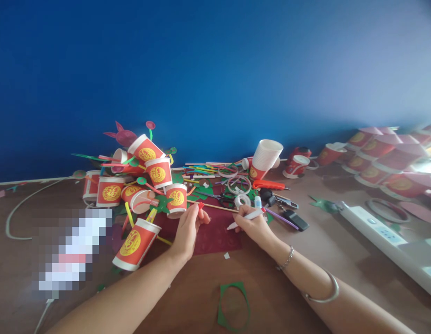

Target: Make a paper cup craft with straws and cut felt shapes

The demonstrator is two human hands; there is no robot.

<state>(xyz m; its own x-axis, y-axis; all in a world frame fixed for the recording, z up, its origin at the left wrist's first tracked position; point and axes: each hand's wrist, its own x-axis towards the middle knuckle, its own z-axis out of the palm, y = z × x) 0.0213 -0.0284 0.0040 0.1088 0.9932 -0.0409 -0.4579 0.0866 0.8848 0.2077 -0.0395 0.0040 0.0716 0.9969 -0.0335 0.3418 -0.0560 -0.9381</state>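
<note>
My right hand (252, 227) is closed round a white marker (252, 215) with a red end, its tip pointing left over a dark red sheet (218, 239). In my left hand (189, 225), thumb and fingers pinch a small red marker cap (201, 205). A thin wooden stick (215, 206) runs behind both hands; whether either one touches it I cannot tell. Just left of my left hand stand red paper cups (137, 243) with yellow prints, joined with coloured straws and green paper pieces. Nearer me lies a green paper scrap (220, 306) with a round hole cut out.
Behind my hands are tape rolls (242, 200), a glue bottle (258, 202), an orange cutter (269, 185), a black key fob (295, 220) and a stack of cups (266, 157). A power strip (371, 227) lies right, before stacked cups (371, 157). A blue wall (215, 83) closes the back.
</note>
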